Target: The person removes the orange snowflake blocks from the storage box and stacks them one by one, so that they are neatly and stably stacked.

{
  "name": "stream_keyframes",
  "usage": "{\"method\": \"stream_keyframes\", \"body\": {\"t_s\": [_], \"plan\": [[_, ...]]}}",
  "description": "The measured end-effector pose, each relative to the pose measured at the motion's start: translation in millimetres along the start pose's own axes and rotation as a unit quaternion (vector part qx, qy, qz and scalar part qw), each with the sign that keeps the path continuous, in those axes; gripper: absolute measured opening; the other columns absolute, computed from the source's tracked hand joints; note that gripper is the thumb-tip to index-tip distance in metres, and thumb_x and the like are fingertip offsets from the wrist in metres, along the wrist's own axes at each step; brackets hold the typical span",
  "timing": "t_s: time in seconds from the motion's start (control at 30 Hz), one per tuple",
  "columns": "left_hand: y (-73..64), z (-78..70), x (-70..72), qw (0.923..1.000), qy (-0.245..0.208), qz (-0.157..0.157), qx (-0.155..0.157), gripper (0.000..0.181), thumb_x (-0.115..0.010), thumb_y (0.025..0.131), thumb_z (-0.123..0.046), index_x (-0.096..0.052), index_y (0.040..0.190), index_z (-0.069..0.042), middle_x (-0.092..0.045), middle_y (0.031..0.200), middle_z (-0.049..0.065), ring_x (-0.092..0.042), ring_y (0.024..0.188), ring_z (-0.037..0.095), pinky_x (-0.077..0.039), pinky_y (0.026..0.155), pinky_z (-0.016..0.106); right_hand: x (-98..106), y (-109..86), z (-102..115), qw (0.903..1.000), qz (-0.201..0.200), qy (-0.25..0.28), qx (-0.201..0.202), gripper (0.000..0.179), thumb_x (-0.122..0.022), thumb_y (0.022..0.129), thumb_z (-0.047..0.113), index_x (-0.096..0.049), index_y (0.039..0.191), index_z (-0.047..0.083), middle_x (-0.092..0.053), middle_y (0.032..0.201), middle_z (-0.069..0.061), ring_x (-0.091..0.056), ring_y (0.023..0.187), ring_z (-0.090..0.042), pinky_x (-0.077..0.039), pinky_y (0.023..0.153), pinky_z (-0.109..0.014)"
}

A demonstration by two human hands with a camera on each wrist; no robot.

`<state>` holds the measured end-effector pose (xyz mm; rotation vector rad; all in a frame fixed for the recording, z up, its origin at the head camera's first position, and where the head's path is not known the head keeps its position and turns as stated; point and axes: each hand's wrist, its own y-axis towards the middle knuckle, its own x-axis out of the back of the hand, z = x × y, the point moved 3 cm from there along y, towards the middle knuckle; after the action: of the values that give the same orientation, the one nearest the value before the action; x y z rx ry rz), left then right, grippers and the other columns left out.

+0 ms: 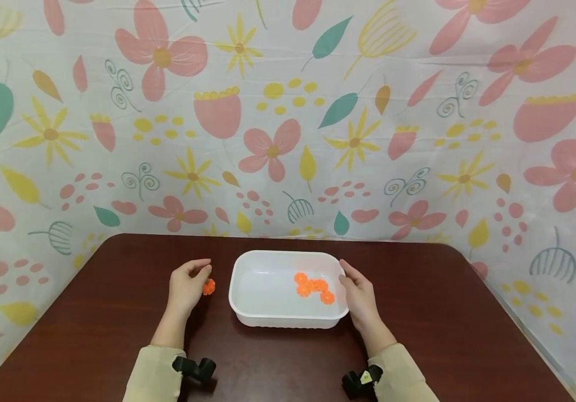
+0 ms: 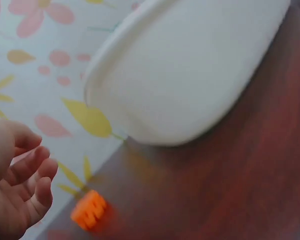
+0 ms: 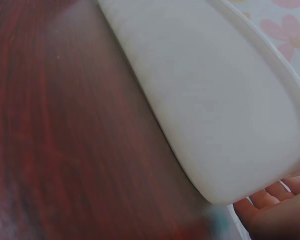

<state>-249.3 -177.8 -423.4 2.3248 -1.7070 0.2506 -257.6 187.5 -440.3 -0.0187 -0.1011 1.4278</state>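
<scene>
- Cluster of orange pieces (image 1: 313,286) sits in right half of white tray (image 1: 262,296); that part looks done.
- One orange piece (image 1: 209,287) outside, on worktop (image 1: 277,363), left of tray; seemingly the only one left.
- Left hand (image 1: 187,283) just beside it, fingers loosely curled, pinching nothing.
- Right hand (image 1: 360,297) fingers pinch tray's right rim.

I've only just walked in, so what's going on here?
A person's right hand grips the right end of a white tray. Several orange pieces lie inside, toward that end. The left hand, fingers loosely bent, holds nothing; it is close to another piece on the table, outside the tray.
</scene>
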Motion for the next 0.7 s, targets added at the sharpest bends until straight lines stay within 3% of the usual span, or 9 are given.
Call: {"method": "stream_keyframes", "body": {"t_s": [0.1, 0.27, 0.43, 0.7], "plan": [[-0.2, -13.0, 0.3, 0.9997, -0.014, 0.005, -0.02, 0.023, -0.061, 0.091, -0.016, -0.068, 0.111, -0.006, -0.063, 0.092, 0.015, -0.064, 0.07, 0.021, -0.051, 0.052, 0.027, -3, 0.9, 0, 1.0, 0.001, -0.001, -0.003, 0.046, -0.042, 0.097, 0.01, -0.041, 0.143, 0.008, -0.036, 0.15, -0.012, -0.038, 0.134, -0.023, -0.039, 0.104, -0.031], [-0.9, -32.6, -3.3, 0.9983, -0.007, 0.032, -0.048, 0.022, -0.062, 0.091, -0.019, -0.069, 0.108, -0.008, -0.065, 0.091, 0.013, -0.064, 0.071, 0.018, -0.053, 0.056, 0.028, -4, 2.2, 1, 1.0, -0.004, -0.001, -0.002, 0.045, -0.043, 0.097, 0.01, -0.043, 0.142, 0.008, -0.037, 0.149, -0.013, -0.037, 0.134, -0.024, -0.035, 0.109, -0.041], [-2.8, -45.2, -12.2, 0.9957, -0.003, 0.056, -0.073, 0.02, -0.063, 0.091, -0.017, -0.07, 0.105, -0.005, -0.065, 0.09, 0.016, -0.065, 0.071, 0.023, -0.051, 0.055, 0.025, -3, 2.2, 2, 1.0, -0.007, -0.001, -0.004, 0.045, -0.043, 0.097, 0.01, -0.043, 0.142, 0.009, -0.037, 0.15, -0.012, -0.037, 0.134, -0.025, -0.035, 0.109, -0.04], [-11.9, -52.9, -38.7, 0.9863, 0.023, 0.108, -0.122, 0.02, -0.064, 0.089, -0.014, -0.069, 0.103, -0.001, -0.068, 0.085, 0.013, -0.062, 0.067, 0.014, -0.047, 0.054, 0.02, 0, 0.0, 1, 0.9999, -0.01, -0.002, -0.007, 0.044, -0.044, 0.097, 0.01, -0.043, 0.142, 0.008, -0.036, 0.15, -0.013, -0.034, 0.137, -0.026, -0.033, 0.111, -0.042]]}}
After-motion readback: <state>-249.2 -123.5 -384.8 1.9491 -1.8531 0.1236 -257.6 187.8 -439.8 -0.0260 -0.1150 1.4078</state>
